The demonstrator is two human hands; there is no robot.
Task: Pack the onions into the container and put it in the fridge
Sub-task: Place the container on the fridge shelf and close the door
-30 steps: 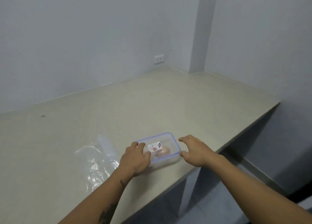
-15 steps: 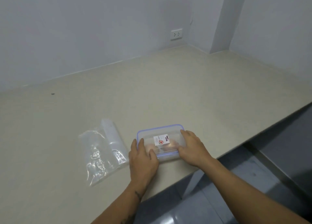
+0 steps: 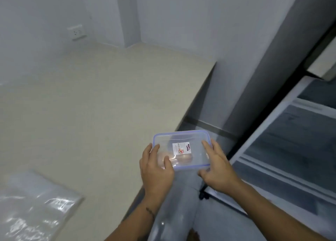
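The clear plastic box with a blue-edged lid (image 3: 181, 149) is packed and lidded. Left hand (image 3: 156, 168) and right hand (image 3: 217, 168) grip its ends, off the counter. The grey fridge (image 3: 283, 141), at three o'clock, comes next.

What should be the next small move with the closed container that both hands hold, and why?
Probably carry the container further right, toward the fridge. The left hand and right hand grip its two ends, it is already off the counter with the lid on, and the fridge door appears open.
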